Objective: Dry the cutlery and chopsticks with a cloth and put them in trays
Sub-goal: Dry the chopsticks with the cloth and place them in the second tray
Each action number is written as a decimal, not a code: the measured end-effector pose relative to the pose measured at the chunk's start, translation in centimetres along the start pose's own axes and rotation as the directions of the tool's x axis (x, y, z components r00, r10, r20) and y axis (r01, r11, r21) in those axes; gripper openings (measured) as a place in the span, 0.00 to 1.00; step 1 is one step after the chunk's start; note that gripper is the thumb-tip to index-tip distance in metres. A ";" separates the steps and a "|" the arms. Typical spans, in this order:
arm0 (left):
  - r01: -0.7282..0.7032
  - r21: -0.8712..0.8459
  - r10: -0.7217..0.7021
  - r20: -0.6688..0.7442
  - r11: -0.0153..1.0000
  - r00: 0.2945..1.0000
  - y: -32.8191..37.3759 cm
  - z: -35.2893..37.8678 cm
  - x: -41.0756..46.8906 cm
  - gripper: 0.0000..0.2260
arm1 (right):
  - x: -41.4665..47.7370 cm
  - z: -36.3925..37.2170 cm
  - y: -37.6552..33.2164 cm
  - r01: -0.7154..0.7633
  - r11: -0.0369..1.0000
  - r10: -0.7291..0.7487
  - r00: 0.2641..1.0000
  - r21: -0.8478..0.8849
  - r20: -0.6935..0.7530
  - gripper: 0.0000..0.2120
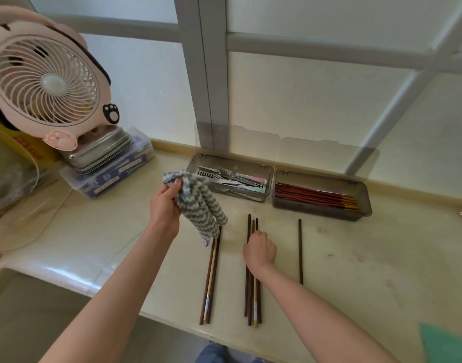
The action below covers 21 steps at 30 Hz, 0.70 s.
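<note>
Two trays on the desk (368,260): one cutlery tray (268,182), one chopstick tray (316,209), its red chopsticks (311,195) too bunched to count. Loose dark chopsticks: about three in the left set (211,273), about four in the middle set (251,297), one single chopstick (300,252). One cloth (198,203), one fan (45,82)

Nothing is reading clearly. Red lettering is showing on the yellow box (25,149) and pale labels on the clear box (114,176), all too blurred; a black paw mark (111,114) is sitting on the pink fan (45,82).

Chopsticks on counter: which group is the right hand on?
The middle bunch: the right hand curls over it. The left pair lies by the cloth; the lone stick lies untouched.
</note>
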<state>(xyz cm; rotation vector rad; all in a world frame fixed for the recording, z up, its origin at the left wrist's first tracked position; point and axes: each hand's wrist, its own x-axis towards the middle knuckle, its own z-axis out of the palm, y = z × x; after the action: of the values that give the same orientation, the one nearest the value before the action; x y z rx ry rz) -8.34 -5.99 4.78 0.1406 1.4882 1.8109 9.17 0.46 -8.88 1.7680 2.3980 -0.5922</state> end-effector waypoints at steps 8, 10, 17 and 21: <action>0.030 -0.023 -0.031 -0.004 0.999 1.000 0.5 -1.0 -0.9 0.14 | -1.1 1.2 -1.1 -0.071 0.992 0.078 0.995 0.104 -0.062 0.09; 0.039 -0.022 -0.040 -0.006 0.999 0.999 0.6 -1.1 -0.9 0.15 | -1.2 1.1 -1.0 -0.074 0.993 0.077 0.996 0.095 -0.035 0.08; 0.057 -0.022 -0.058 -0.008 0.998 0.998 0.8 -1.0 -0.7 0.14 | 0.6 -1.8 -1.0 -0.201 0.867 0.145 0.977 0.456 0.155 0.10; 0.064 -0.012 -0.064 -0.032 0.998 0.997 0.7 -0.8 -0.4 0.15 | 1.9 -5.6 -1.9 0.023 0.850 -0.181 0.951 0.527 0.251 0.07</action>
<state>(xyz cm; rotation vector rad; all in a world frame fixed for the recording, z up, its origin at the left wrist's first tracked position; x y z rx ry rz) -8.79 -6.85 5.30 0.0574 1.4882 1.7774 7.61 3.79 -3.90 1.5576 2.2656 -1.5257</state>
